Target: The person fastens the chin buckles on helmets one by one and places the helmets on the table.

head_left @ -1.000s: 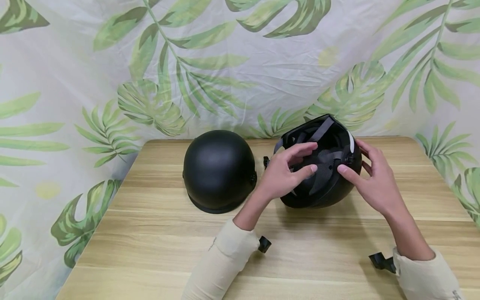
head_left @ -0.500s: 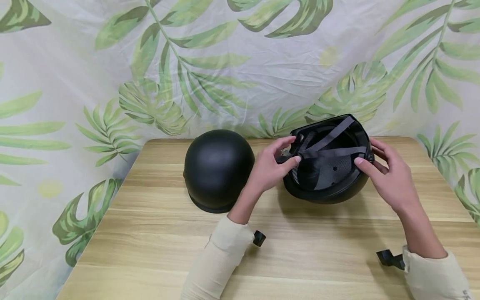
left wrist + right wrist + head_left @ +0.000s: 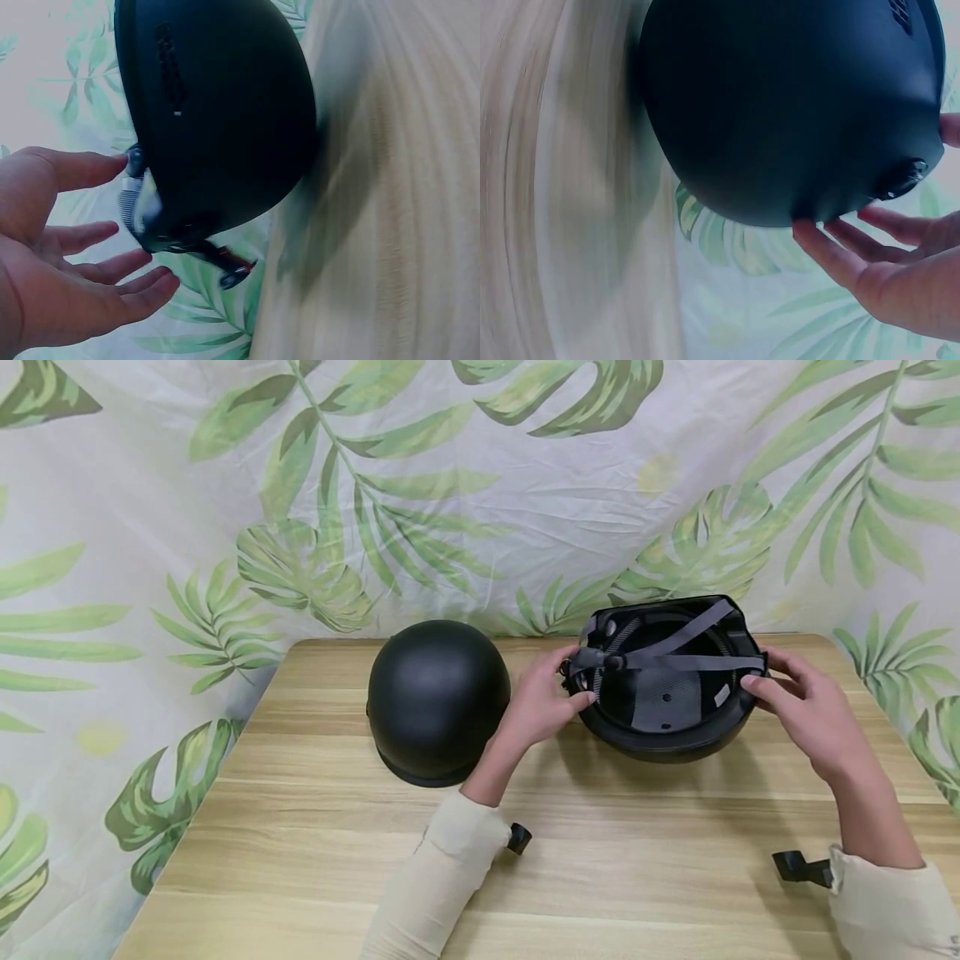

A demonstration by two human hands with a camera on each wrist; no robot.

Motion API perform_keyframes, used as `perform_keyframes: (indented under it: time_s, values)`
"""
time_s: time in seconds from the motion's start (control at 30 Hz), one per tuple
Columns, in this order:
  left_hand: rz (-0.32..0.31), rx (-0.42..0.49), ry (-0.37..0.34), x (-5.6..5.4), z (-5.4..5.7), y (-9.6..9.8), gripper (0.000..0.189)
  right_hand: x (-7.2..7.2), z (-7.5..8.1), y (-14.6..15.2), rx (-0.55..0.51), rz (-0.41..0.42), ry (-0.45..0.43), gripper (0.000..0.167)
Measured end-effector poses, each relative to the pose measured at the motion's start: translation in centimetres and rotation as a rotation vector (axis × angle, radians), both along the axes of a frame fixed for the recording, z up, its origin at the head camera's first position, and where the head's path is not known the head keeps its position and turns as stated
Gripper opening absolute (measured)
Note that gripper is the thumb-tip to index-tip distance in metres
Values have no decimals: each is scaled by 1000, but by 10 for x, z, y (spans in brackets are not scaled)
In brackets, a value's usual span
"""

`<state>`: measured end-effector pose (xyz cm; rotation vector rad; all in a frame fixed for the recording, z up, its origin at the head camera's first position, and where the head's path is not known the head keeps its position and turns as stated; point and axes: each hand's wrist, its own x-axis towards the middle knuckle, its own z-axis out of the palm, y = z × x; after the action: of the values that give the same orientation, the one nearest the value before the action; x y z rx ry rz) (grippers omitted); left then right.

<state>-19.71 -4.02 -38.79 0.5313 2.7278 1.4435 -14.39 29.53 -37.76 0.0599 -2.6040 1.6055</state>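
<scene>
A black helmet (image 3: 675, 747) rests bottom-up on the table, its padded inside tilted toward the head camera. Grey chin straps (image 3: 686, 662) cross its opening, with a dark buckle (image 3: 613, 663) near the left rim. My left hand (image 3: 538, 700) holds that left rim; in the left wrist view its thumb meets the edge and its fingertips sit at the shell's lower corner. On the opposite side, my right hand (image 3: 813, 714) grips the rim, thumb at the inner edge. The right wrist view shows its fingers (image 3: 821, 247) against the smooth outer shell.
A second black helmet (image 3: 438, 702) stands dome-up just left of my left hand. The wooden table (image 3: 300, 860) ends at a leaf-print cloth (image 3: 420, 552) hanging behind it. Black camera mounts (image 3: 801, 868) stick out from both sleeves.
The held helmet has turned and shifted right, its opening now facing more upward. My left hand has gone from over the opening to the left rim; my right hand has moved right with its side.
</scene>
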Motion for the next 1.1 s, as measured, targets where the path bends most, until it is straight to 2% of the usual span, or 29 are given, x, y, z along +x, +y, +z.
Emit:
perform_keyframes:
  time_s: [0.13,0.33,0.5,0.67,0.87,1.1]
  values:
    - [4,34,-29,0,-3,1,74,-3,-4,6,-68,36,3,62]
    - [4,103,-49,3,0,3,73,-9,-12,15,-62,25,-45,55]
    - [-6,88,-25,8,6,8,72,-12,-17,23,-127,28,-68,43]
    - [-14,48,8,14,9,10,72,-14,-21,29,-156,39,-89,43]
    - [-18,9,13,17,10,12,72,-14,-20,32,-118,39,-100,43]
    - [-59,-7,-16,16,12,10,75,-11,-15,37,-19,43,-83,43]
